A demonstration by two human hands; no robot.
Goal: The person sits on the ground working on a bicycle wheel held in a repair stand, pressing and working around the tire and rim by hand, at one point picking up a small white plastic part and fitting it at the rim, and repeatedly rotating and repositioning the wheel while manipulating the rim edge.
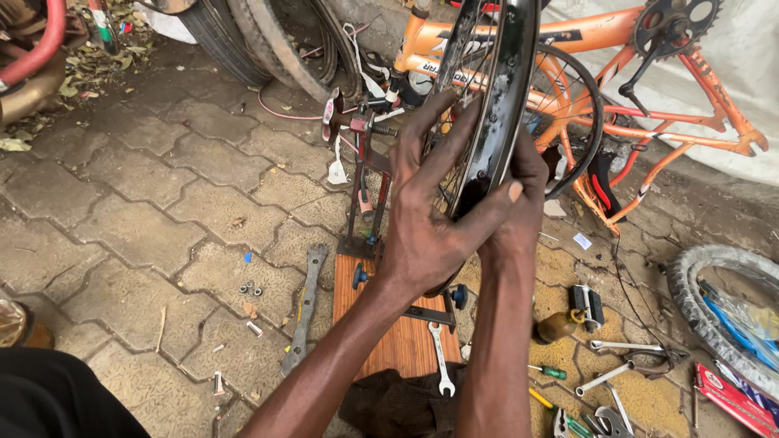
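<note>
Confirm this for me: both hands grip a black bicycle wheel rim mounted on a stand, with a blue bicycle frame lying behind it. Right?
Not quite. In the head view the left hand and right hand do grip the black rim on the stand, but the bicycle frame behind is orange, not blue.

A black spoked bicycle wheel rim [505, 97] stands upright in a truing stand [363, 186].

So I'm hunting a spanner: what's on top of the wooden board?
On the wooden board lie a spanner and the truing stand's base. The forearms and wheel rim cover the rest.
</note>
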